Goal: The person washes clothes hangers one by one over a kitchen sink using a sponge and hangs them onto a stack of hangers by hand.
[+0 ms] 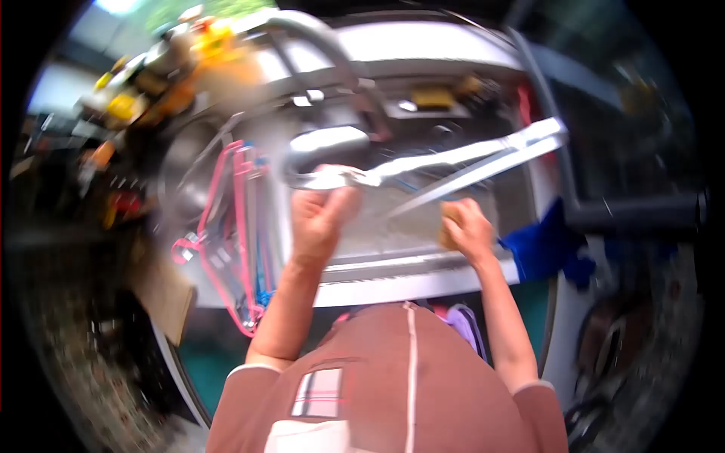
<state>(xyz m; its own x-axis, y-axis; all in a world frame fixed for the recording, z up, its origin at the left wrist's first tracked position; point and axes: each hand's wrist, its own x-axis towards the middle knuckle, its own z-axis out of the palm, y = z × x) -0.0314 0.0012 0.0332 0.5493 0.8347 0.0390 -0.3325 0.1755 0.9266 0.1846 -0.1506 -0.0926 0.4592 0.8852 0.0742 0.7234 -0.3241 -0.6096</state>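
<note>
My left hand [321,219] is closed around the near end of one arm of long metal tongs [461,155]. The tongs spread in a V over the sink [362,245], their joined end pointing right. My right hand [472,230] is closed on a yellow-brown sponge [448,225], below the lower arm of the tongs and apart from it. Just beyond my left hand shows a shiny rounded metal thing [328,141]; blur hides its kind and whether it touches the tongs.
A curved grey tap [321,34] arches over the sink's back. Pink hangers [240,204] lie at the left, near a round metal basin [185,162]. Blue cloth or gloves [551,241] hang over the right edge. A yellow block [432,98] sits on the back ledge.
</note>
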